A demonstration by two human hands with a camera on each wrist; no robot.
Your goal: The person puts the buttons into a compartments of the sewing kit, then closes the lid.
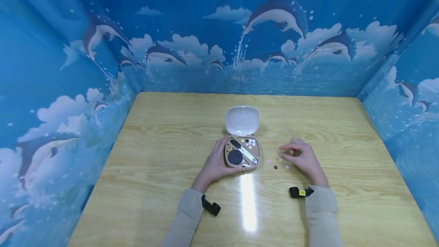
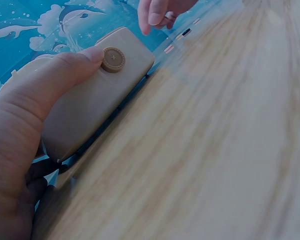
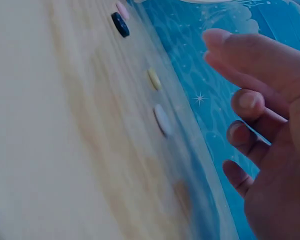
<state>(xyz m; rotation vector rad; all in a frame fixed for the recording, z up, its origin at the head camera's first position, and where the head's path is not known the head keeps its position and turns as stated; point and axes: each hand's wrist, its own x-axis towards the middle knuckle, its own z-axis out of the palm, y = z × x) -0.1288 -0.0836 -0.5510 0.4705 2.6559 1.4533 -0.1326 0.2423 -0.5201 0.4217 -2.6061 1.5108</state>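
A beige sewing kit box (image 1: 259, 155) sits on the table with its white lid (image 1: 242, 120) raised at the back. My left hand (image 1: 217, 161) grips the box from its left, thumb along the front beside a round button-shaped latch (image 2: 113, 60). Inside are a round black item (image 1: 235, 157), a long black-and-white tool (image 1: 246, 151) and several small buttons. To the right of the box, my right hand (image 1: 303, 158) hovers with bent fingers, thumb and forefinger apart, holding nothing visible. Below it lie a yellow button (image 3: 154, 79), a white button (image 3: 161, 120), a black button (image 3: 120, 25) and a pink button (image 1: 269, 161).
The wood-grain table (image 1: 164, 132) extends around the box on all sides. Blue dolphin-print curtains (image 1: 192, 18) hang behind it and along both sides. A bright light reflection crosses the tabletop in front of the box.
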